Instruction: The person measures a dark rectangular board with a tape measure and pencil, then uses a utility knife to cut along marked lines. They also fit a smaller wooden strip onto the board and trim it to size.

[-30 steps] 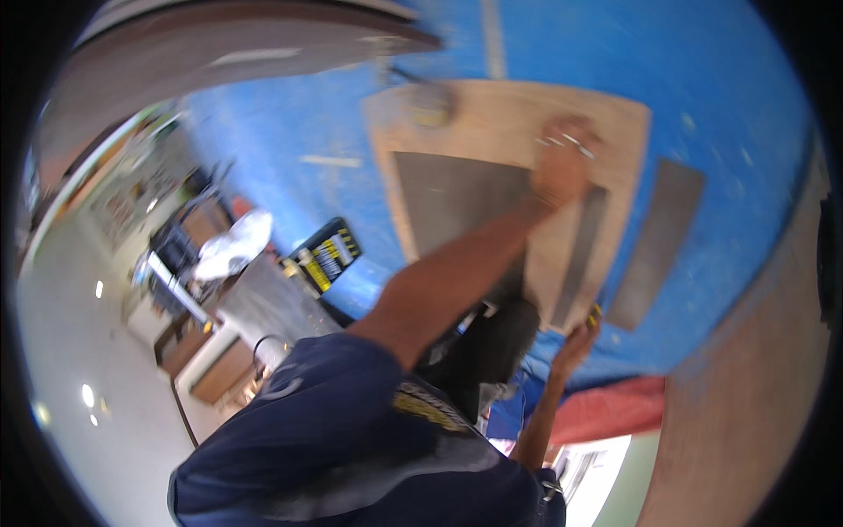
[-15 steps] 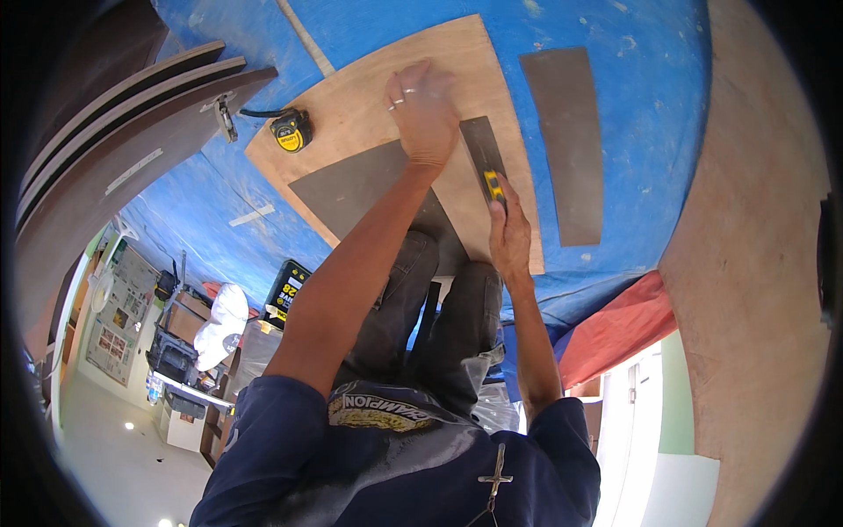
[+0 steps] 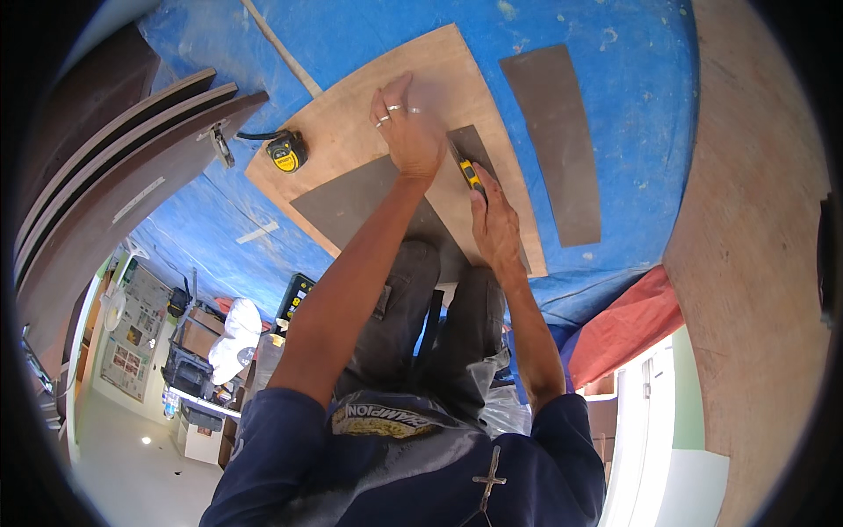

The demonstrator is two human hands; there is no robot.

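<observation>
My right hand (image 3: 497, 220) is closed around a yellow and black utility knife (image 3: 471, 176), which points away from me along the left side of a narrow grey-brown strip (image 3: 480, 147). My left hand (image 3: 411, 132), with rings on its fingers, rests on a plywood board (image 3: 351, 119), left of the strip's far end. Its fingers are apart and partly smeared by motion; I see nothing held in them. A larger grey-brown sheet (image 3: 351, 198) lies on the board under my left forearm. The knife's tip is hard to make out.
A yellow and black tape measure (image 3: 286, 151) sits at the board's left. Another grey-brown strip (image 3: 562, 145) lies on the blue tarp (image 3: 637, 132) to the right. Dark panels with a hinge (image 3: 140, 167) stand at the left. A large wooden panel (image 3: 764, 228) rises at the right.
My right hand has moved the knife left, from over the strip to its left side. My left hand has shifted slightly toward me and left. The view has tilted a little.
</observation>
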